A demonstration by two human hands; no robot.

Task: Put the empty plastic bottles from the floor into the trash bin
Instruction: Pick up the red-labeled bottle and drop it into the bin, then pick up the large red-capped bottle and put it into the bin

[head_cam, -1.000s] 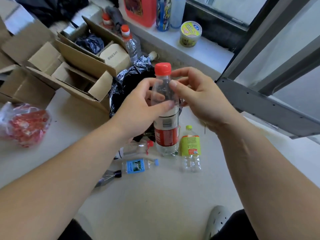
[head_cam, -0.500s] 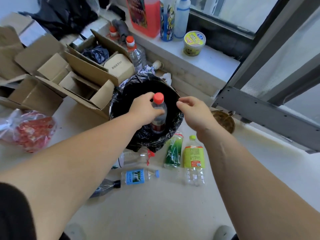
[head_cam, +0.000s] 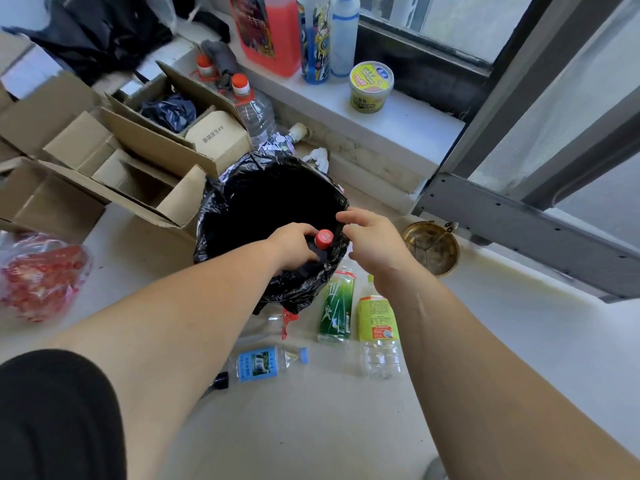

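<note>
My left hand [head_cam: 294, 244] grips a red-capped clear bottle [head_cam: 323, 238] at the near rim of the trash bin [head_cam: 239, 202], which is lined with a black bag. Only the bottle's cap and neck show; its body hangs inside the dark bin. My right hand [head_cam: 372, 241] hovers just right of the cap with fingers spread, holding nothing. On the floor in front of the bin lie a green-label bottle [head_cam: 337, 308], a yellow-green-label bottle [head_cam: 377, 329], a blue-label bottle [head_cam: 266, 362], a clear crumpled bottle [head_cam: 263, 329] and a dark-capped one [head_cam: 216, 382].
Open cardboard boxes [head_cam: 114, 157] stand left of the bin. A red plastic bag [head_cam: 38, 275] lies at far left. A brass dish [head_cam: 431, 247] sits right of the bin. The window ledge [head_cam: 398, 123] holds a red jug, spray bottles and a yellow tub. Large water bottles [head_cam: 254, 110] stand behind.
The red-capped bottle went from held up in both hands down into the bin's mouth. My right hand let go and drew aside. The view tilted forward.
</note>
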